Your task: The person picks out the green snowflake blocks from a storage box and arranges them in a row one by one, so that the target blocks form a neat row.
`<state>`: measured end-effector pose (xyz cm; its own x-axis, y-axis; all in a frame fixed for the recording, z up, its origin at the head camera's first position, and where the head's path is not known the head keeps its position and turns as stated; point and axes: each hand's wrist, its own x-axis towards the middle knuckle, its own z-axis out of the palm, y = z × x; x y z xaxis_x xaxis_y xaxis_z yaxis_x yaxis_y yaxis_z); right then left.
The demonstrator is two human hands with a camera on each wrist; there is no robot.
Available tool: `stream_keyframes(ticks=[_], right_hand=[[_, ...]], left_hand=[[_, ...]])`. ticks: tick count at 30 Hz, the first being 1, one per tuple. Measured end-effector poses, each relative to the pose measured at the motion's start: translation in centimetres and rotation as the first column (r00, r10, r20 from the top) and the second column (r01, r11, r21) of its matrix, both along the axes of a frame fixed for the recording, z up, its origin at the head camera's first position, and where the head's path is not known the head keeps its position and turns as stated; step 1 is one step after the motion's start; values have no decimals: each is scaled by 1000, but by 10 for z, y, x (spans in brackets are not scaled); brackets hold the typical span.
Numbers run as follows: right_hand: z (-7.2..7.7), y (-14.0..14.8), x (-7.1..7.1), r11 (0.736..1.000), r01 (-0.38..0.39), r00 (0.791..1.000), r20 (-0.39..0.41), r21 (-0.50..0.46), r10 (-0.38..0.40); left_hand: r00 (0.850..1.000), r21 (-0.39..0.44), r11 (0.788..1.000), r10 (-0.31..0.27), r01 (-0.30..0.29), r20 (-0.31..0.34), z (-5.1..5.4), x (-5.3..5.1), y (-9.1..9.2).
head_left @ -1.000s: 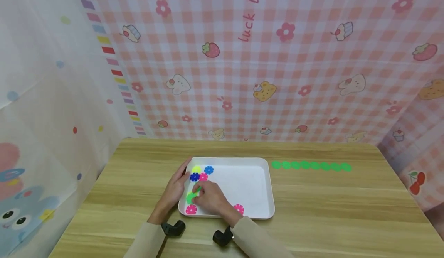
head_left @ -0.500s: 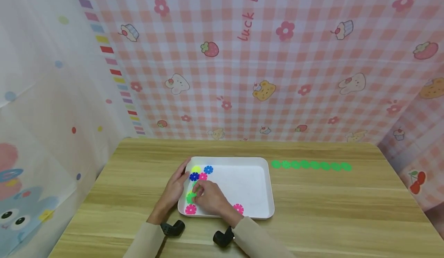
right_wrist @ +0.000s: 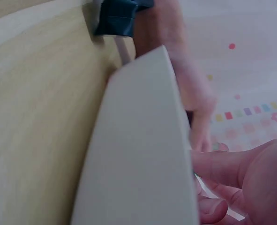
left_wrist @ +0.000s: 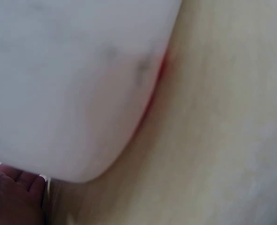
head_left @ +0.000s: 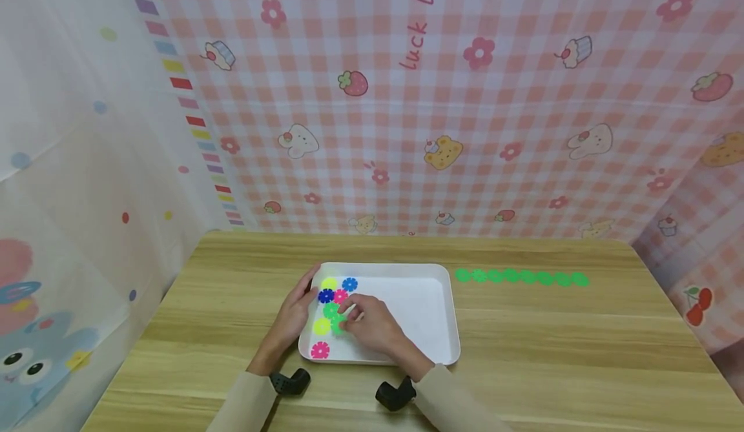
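Note:
My left hand grips the left side of a white tray, thumb at the rim; in the left wrist view its fingers show below the tray's corner. Over the tray's left half, my right hand pinches a green notched plastic disc between thumb and fingers. Another green disc lies just above it, with a yellow disc to its left. In the right wrist view the tray wall covers most of the pinch.
Dark blue, pink, light blue and yellow discs lie in the tray's far left corner. A pink disc sits near left. Joined green discs form a row on the wooden table, right of the tray.
My right hand has moved right with the green disc, uncovering the yellow disc and another green one. The pink disc by the right wrist is now hidden. My left hand stays put.

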<state>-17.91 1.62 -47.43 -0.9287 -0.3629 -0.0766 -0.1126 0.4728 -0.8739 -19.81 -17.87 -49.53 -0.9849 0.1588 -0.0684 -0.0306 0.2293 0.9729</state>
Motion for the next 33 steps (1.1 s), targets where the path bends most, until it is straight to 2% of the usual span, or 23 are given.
stream_keyframes(ticks=[3, 7, 9, 11, 14, 17, 20, 23, 33], right_hand=[[4, 12, 0, 1000, 17, 1000, 16, -5, -17], [11, 31, -1, 999, 45, 999, 19, -28, -45], [13, 41, -3, 997, 65, 998, -7, -47, -65], [15, 51, -4, 994, 87, 995, -42, -69, -90], [17, 66, -5, 988, 122, 988, -80, -98, -130], [19, 83, -5, 978, 160, 983, -66, -131, -169], [20, 103, -5, 966, 212, 975, -37, -151, -220], [22, 126, -6, 953, 265, 963, -17, -147, -271], [21, 210, -1, 908, 406, 911, -37, -106, -411]], left_hand=[[1000, -8, 1000, -1, 1, 8, 12, 5, 4], [1000, -17, 1000, 3, -3, 8, 16, 7, 5], [1000, -17, 1000, 5, -5, 16, 16, 6, 5], [1000, -14, 1000, 7, -6, 17, 13, 5, 4], [1000, -19, 1000, 9, -8, 11, 1, -1, 0], [1000, -32, 999, 13, -13, -4, -11, -5, -3], [999, -37, 999, 14, -15, -28, -17, -7, -4], [999, -34, 999, 19, -21, -43, -19, -7, -4], [999, -25, 999, 21, -22, -47, -19, -8, -4]])
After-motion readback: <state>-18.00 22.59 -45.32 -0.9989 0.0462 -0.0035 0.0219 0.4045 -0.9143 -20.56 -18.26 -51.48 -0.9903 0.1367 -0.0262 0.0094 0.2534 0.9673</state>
